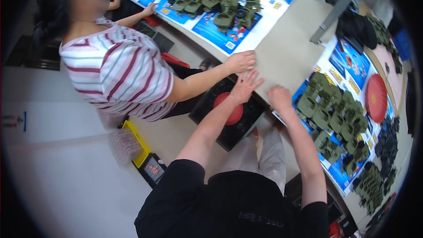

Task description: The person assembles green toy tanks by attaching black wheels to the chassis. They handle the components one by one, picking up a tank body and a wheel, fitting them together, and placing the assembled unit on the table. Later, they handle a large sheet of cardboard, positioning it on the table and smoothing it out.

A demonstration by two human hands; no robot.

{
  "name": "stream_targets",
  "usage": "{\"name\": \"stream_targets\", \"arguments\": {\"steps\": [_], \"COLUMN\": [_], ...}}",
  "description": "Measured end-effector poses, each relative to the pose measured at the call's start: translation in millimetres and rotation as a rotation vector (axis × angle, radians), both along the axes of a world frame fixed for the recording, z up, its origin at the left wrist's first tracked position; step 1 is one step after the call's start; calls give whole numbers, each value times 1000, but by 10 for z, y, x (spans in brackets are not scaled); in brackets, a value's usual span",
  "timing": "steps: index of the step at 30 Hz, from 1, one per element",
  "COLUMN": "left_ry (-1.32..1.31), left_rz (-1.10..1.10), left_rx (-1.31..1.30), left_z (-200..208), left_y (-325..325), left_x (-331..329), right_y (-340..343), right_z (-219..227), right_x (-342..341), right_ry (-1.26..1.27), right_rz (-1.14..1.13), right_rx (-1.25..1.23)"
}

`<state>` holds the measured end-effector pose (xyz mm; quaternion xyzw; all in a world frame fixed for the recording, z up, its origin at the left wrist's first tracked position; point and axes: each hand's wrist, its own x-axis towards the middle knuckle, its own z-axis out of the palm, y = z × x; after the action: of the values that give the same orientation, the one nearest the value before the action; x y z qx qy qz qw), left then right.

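Observation:
My left hand [246, 88] reaches to the table's edge with its fingers spread, holding nothing. A co-worker's closed hand [241, 61] rests on the table just beyond it. My right hand [280, 98] is on the table near its edge, fingers curled in; what they hold, if anything, is hidden. Right of it, olive-green toy vehicle bodies [324, 99] stand in rows on a blue and white printed sheet [350, 64]. Beneath my left forearm, a red round disc [228, 108] sits on a black crate [202, 113].
More green toy bodies [227, 12] and black wheels lie on printed sheets at the far side. A grey metal post [339, 9] rises from the table [291, 39]. Farther right are a red dish [376, 98] and black parts [387, 139]. A co-worker in a striped shirt [128, 68] stands at left.

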<state>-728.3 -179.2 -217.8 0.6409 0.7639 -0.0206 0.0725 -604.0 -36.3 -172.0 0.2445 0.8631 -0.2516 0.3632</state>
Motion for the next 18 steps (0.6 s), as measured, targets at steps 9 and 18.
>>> {"name": "stream_targets", "arguments": {"steps": [9,18], "left_ry": [-3,-26], "left_rz": [15,9], "left_rx": [-47,-83], "left_z": [34,79], "left_y": [-61,-24], "left_x": [40,4], "right_y": [-360,-565], "right_z": [-706,-547], "right_x": [438,589], "right_ry": [814,672], "right_rz": [-79,-23], "right_rx": [608,505]}}
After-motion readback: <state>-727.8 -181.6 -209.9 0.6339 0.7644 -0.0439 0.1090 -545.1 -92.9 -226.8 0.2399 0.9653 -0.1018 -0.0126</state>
